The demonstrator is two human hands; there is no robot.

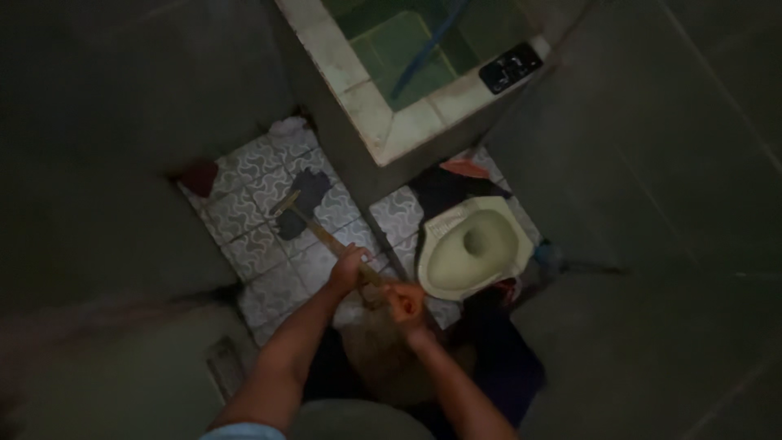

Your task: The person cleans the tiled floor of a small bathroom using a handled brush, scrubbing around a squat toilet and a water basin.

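Nearest the camera, both forearms reach down and forward over a small, dim bathroom floor. The right hand (405, 302) sits at the near end of a long wooden handle (338, 244), its fingers wrapped shut around it; the left hand (349, 269) grips the same handle a little further along, fingers likewise clamped on the wood. The handle slants away up and to the left, and its dark brush head (303, 202) rests on the patterned floor tiles (244, 204), well apart from the hands.

Judging by this two-handed grip and the head pressed to the floor, the step in hand looks like scrubbing the tiles. The next stroke probably calls for a firm push or pull along the handle, keeping the head flat.

Just right of the hands lies a pale squat toilet pan (472, 248). Beyond it stands a tiled water basin (358, 90) with greenish water, a small dark object (510, 67) on its rim
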